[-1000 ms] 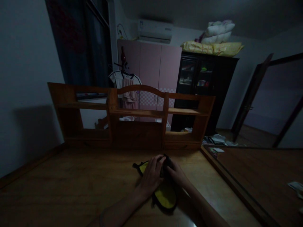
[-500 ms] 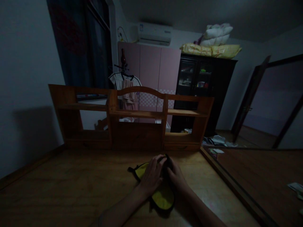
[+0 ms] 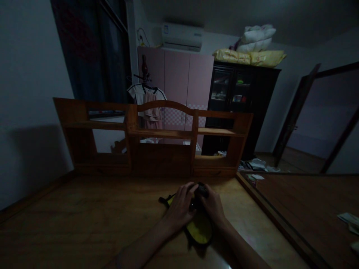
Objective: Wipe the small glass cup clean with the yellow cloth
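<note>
I see the left hand (image 3: 181,206) and right hand (image 3: 214,208) together, both closed on a dark object (image 3: 202,189), not yet set down; beneath, the yellow, black-edged case (image 3: 200,230) looks already spread on the wooden board (image 3: 112,216).

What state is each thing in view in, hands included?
Dark object: held, partly hidden
Left hand: fingers bent against dark object, grip unclear
Right hand: fingers curled around dark object
Yellow-and-black item: partly covered by the hands
Door: open
Pink wardrobe: shut
White top: hanging

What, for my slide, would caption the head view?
Left hand and right hand over a yellow item, a dark object between them.
</note>
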A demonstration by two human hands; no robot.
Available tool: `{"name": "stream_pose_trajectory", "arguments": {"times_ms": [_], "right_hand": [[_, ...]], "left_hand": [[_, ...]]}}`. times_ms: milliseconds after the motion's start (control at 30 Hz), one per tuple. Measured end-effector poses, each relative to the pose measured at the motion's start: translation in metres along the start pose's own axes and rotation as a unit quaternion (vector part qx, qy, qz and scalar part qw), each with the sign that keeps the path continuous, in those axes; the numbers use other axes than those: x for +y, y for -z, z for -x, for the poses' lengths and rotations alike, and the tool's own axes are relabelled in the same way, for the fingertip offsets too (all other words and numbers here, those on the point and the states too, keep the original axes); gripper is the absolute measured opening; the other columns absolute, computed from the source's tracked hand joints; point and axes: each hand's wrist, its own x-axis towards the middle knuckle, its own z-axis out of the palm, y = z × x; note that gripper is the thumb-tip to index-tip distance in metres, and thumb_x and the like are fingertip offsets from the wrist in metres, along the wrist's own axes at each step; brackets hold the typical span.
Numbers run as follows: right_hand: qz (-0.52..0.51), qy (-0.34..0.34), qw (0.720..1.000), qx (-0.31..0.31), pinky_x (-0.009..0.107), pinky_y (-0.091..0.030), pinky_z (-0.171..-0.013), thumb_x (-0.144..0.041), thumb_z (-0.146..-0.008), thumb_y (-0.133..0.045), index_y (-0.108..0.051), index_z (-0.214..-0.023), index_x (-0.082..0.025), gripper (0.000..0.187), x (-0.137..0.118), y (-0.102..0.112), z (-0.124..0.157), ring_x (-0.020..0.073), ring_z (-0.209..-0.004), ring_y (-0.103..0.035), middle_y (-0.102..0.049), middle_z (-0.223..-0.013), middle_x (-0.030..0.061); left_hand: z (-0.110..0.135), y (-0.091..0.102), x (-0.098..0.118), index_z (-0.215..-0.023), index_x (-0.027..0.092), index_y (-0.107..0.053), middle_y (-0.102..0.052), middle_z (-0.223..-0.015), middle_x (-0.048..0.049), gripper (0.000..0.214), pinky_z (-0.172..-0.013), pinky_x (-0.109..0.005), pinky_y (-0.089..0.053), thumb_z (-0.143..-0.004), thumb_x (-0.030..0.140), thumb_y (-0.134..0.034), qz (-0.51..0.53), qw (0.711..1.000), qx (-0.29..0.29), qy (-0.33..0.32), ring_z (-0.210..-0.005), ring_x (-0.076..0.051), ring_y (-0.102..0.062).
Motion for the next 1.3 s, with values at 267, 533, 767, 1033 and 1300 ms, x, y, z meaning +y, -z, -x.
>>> {"name": "stream_pose_trajectory", "arguments": {"times_ms": [267, 533, 767, 1033, 1300], "right_hand": [[-0.079, 0.01, 0.997, -0.022, 0.026, -0.048, -0.067, -0.024, -0.08, -0.056, -0.062, -0.095, -0.02, 0.016, -0.003, 0.001, -0.001, 0.0194, -0.077, -0.065, -0.07, -0.083, 0.0013], [-0.214, -0.041, 0.973, -0.082, 0.038, -0.049, -0.094, -0.019, -0.072, -0.058, -0.06, -0.118, -0.019, 0.046, 0.016, -0.02, -0.004, 0.0247, -0.104, -0.063, -0.068, -0.113, 0.0062], [-0.169, 0.013, 0.985, -0.036, 0.04, -0.051, -0.094, -0.017, -0.073, -0.056, -0.062, -0.119, -0.022, 0.047, 0.02, -0.023, 0.002, 0.026, -0.107, -0.063, -0.069, -0.115, 0.007], [-0.099, 0.019, 0.995, -0.018, 0.04, -0.052, -0.089, -0.014, -0.074, -0.053, -0.064, -0.113, -0.02, 0.04, 0.02, -0.021, 0.003, 0.0246, -0.095, -0.066, -0.072, -0.104, 0.0078], [-0.077, 0.009, 0.997, -0.01, 0.038, -0.053, -0.087, -0.016, -0.075, -0.055, -0.063, -0.115, -0.018, 0.041, 0.015, -0.016, 0.003, 0.025, -0.095, -0.067, -0.072, -0.104, 0.0094]], "left_hand": [[-0.001, 0.002, 0.003, -0.146, 0.028, -0.027, -0.04, -0.14, -0.0092, 0.079, -0.109, -0.05, -0.035, -0.078, 0.017, -0.066, -0.011, 1.0, 0.015, 0.015, -0.128, -0.029, -0.038], [0.002, -0.008, -0.006, -0.145, 0.027, -0.029, -0.037, -0.139, -0.0097, 0.079, -0.108, -0.047, -0.036, -0.077, 0.013, -0.066, -0.046, 0.998, 0.041, 0.033, -0.128, -0.028, -0.037], [0.002, -0.003, -0.001, -0.147, 0.029, -0.025, -0.031, -0.144, -0.0104, 0.084, -0.109, -0.051, -0.034, -0.075, 0.009, -0.061, -0.041, 0.999, -0.024, 0.012, -0.131, -0.03, -0.032], [0.001, -0.005, -0.002, -0.145, 0.029, -0.028, -0.034, -0.141, -0.0107, 0.078, -0.109, -0.051, -0.036, -0.077, 0.013, -0.063, -0.011, 1.0, -0.009, 0.024, -0.131, -0.03, -0.034], [0.002, -0.01, -0.005, -0.144, 0.029, -0.03, -0.035, -0.14, -0.0112, 0.074, -0.107, -0.052, -0.037, -0.08, 0.02, -0.066, -0.004, 0.999, 0.008, 0.032, -0.128, -0.03, -0.037]]}}
